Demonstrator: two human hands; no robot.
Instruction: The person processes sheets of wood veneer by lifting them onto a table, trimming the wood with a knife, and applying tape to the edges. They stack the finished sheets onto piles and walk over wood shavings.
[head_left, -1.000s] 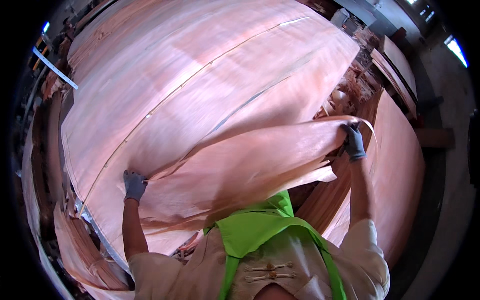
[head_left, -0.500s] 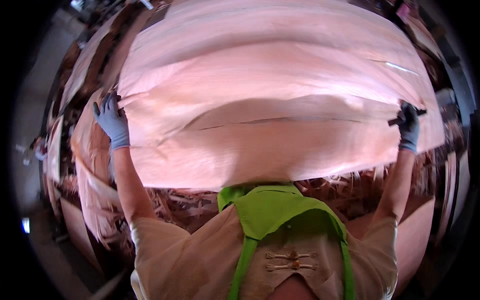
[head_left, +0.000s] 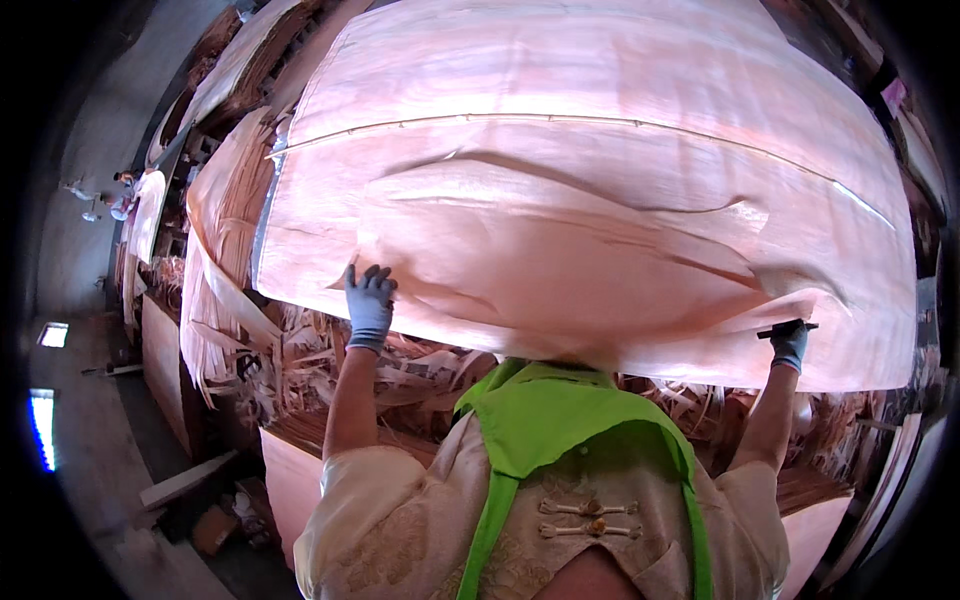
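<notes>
The loose wood veneer sheet (head_left: 560, 255) lies wrinkled at the centre of the view, upon a wider veneer sheet (head_left: 600, 70). At 9 o'clock, the gloved left hand (head_left: 370, 305) is at its corner; whether the fingers grip it, I cannot tell. Near 3 o'clock, the gloved right hand (head_left: 791, 348) is closed around a dark narrow tool (head_left: 768, 333). Torn veneer scraps (head_left: 310, 350) are at 8 o'clock

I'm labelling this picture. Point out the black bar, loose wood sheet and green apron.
Black bar (head_left: 769, 332): head view, on its left end.
Loose wood sheet (head_left: 540, 250): head view, on its broad middle.
Green apron (head_left: 560, 420): head view, on its chest part.
</notes>
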